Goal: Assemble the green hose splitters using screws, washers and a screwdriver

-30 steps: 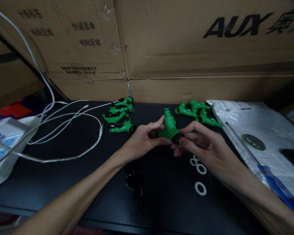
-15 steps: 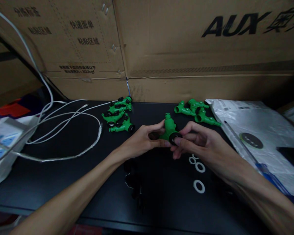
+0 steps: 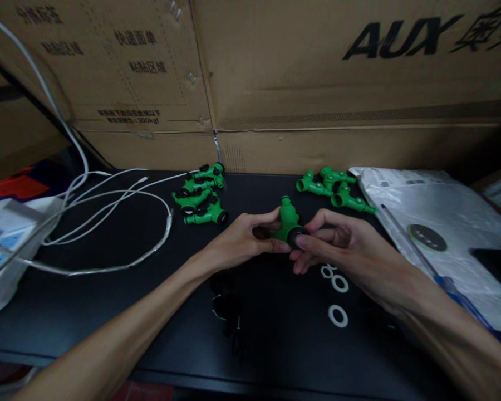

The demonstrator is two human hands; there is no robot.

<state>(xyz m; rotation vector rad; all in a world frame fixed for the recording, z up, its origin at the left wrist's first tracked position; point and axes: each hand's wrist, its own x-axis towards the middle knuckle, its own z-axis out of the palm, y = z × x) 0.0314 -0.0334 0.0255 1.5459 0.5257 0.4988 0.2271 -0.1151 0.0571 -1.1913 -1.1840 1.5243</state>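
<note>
A green Y-shaped hose splitter [image 3: 289, 214] is held up over the black table, its narrow end pointing away from me. My left hand [image 3: 250, 234] grips its body from the left, thumb below. On the near right outlet sits a black ring [image 3: 295, 236], and the thumb and fingers of my right hand [image 3: 334, 236] pinch it. Below the right hand lie several white washers [image 3: 338, 316], partly covered by it. Dark small parts [image 3: 225, 309], hard to make out, lie on the table below the left hand.
Green splitters with black fittings [image 3: 206, 211] cluster at the back left; bare green ones [image 3: 350, 199] lie at the back right. A screwdriver [image 3: 442, 278] rests on a silvery-white bag [image 3: 401, 192]. White cables [image 3: 108, 272] loop at left. A cardboard wall [image 3: 275, 72] closes the back.
Both hands keep their hold on the splitter and the black ring. The splitter has tipped very slightly, and the whole view has shifted a little.
</note>
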